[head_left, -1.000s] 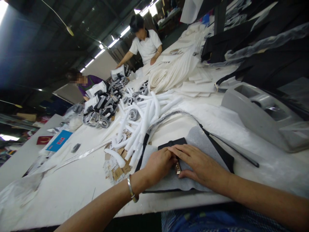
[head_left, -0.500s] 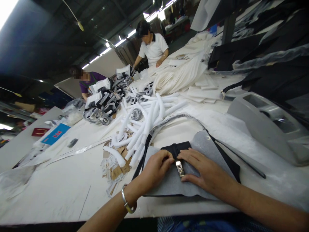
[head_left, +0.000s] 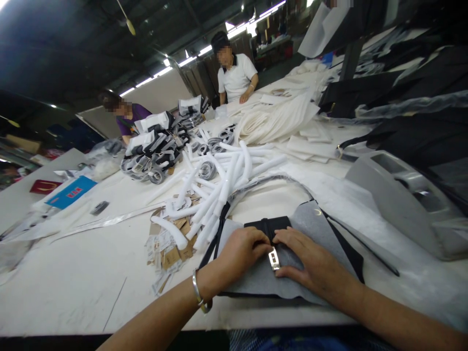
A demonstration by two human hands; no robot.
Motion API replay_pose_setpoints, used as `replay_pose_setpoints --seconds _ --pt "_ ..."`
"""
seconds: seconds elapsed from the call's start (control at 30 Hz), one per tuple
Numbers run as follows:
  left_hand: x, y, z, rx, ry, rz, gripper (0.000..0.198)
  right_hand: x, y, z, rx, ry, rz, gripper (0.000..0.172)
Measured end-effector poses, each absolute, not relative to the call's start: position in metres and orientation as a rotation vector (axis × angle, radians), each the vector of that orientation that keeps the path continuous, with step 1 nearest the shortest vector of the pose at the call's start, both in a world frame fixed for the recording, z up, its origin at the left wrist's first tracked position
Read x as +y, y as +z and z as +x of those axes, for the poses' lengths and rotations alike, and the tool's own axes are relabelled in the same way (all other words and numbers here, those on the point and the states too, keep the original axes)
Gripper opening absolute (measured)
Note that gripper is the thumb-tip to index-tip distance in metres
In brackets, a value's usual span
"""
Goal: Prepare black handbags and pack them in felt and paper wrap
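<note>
A black handbag (head_left: 356, 246) lies in front of me, its front covered by a grey-white tissue sheet (head_left: 234, 229). A dark flap with a strap (head_left: 266, 224) crosses its middle and ends at a shiny metal clasp (head_left: 273, 259). My left hand (head_left: 244, 251) is closed, thumb and fingertips pinched at the strap end just above the clasp. Around the clasp's right side curves my right hand (head_left: 305, 256), thumb at its lower end and fingers pressing near its top. The fingertips hide part of the strap. The wrapped handle (head_left: 272, 178) arches behind the bag.
White foam tubes (head_left: 228, 183) and paper tags (head_left: 170, 256) lie left of the bag. A grey tape dispenser (head_left: 395, 202) stands right. Farther back are wrapped black bags (head_left: 157, 146), folded white sheets (head_left: 274, 119), a blue box (head_left: 71, 191) and two co-workers (head_left: 237, 75).
The view has shifted slightly. My left fingertips have moved a little right, closer to the clasp and my right hand. The right hand stays at the clasp. The far co-worker is more upright.
</note>
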State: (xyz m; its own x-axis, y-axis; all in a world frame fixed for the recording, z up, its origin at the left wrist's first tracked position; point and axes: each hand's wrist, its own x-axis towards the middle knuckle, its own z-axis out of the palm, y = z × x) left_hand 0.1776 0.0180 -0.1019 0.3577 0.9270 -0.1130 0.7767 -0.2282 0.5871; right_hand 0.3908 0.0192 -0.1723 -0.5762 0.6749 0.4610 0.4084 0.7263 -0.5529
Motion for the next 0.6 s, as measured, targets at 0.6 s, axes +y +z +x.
replay_pose_setpoints --seconds 0.6 --pt "0.0115 -0.0975 0.1754 1.481 0.407 1.974 0.011 0.0197 -0.1708 0.3942 -2.267 0.570 -0.805 0.043"
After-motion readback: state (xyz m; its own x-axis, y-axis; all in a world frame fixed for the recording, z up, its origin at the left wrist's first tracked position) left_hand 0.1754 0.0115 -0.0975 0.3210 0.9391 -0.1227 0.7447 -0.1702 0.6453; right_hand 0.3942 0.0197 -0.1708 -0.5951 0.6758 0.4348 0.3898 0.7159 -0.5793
